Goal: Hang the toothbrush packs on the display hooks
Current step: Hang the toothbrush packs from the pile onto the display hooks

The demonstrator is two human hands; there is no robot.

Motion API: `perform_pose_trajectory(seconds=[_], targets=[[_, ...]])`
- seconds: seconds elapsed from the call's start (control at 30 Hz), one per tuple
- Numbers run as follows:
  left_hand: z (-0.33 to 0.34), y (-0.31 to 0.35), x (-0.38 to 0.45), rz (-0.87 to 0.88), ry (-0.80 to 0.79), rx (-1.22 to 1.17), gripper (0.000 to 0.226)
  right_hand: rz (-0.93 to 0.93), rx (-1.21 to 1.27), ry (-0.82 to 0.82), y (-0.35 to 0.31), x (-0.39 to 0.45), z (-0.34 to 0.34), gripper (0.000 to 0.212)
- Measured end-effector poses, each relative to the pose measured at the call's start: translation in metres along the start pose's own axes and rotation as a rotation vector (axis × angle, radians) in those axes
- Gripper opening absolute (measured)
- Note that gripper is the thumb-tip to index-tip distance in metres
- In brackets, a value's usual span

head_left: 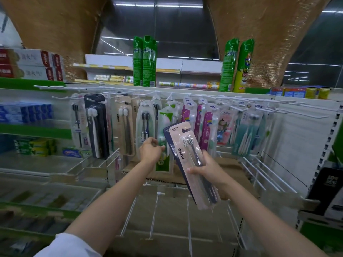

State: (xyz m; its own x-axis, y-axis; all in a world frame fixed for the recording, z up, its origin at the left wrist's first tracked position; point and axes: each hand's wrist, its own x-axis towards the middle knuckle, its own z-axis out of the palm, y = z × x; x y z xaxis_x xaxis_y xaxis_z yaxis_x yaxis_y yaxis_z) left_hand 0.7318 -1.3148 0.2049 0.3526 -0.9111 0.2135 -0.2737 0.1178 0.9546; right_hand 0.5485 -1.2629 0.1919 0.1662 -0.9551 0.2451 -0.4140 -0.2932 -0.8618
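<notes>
My right hand (205, 168) grips a small stack of pale pink AUBO toothbrush packs (185, 145), tilted with their hang holes up and to the left. My left hand (151, 148) is raised in front of the hanging green-and-white pack (164, 127), fingers curled; whether it pinches that pack I cannot tell. A row of white display hooks (148, 94) runs across the back panel, most carrying toothbrush packs such as the black pack (97, 125) and the beige pack (124, 125). Bare white hooks (304, 113) stick out at the right.
Green spray cans (144, 61) and a yellow can (243, 67) stand on top of the shelf. Toothpaste boxes (27, 111) fill the shelves at left. White wire dividers (185, 216) and a cardboard sheet (230, 164) lie below the hooks.
</notes>
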Motion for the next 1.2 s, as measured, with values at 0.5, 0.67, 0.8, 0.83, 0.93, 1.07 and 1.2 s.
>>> perform_pose_trajectory(seconds=[0.5,0.67,0.8,0.83,0.93,1.07,1.2], targets=[[-0.029,-0.004,-0.028,0.003,-0.51,-0.247,0.023,-0.012,0.016,-0.052,-0.014,0.012,0.033,0.069],[-0.041,-0.014,-0.028,0.023,-0.619,-0.307,0.019,-0.035,0.056,-0.082,-0.021,0.013,0.042,0.065],[-0.053,-0.017,-0.024,0.009,-0.485,-0.311,0.016,-0.043,0.089,-0.099,-0.025,0.015,0.052,0.055],[-0.057,-0.018,-0.022,0.001,-0.44,-0.306,0.016,-0.042,0.091,-0.093,-0.026,0.017,0.054,0.057],[-0.072,-0.022,-0.015,0.009,-0.339,-0.285,0.016,-0.032,0.05,-0.077,-0.027,0.021,0.059,0.064],[-0.089,-0.026,-0.004,0.004,-0.275,-0.323,0.015,-0.027,0.034,-0.069,-0.031,0.028,0.064,0.06],[-0.11,-0.032,0.003,0.013,-0.202,-0.331,0.018,-0.033,0.03,-0.089,-0.043,0.038,0.079,0.056]])
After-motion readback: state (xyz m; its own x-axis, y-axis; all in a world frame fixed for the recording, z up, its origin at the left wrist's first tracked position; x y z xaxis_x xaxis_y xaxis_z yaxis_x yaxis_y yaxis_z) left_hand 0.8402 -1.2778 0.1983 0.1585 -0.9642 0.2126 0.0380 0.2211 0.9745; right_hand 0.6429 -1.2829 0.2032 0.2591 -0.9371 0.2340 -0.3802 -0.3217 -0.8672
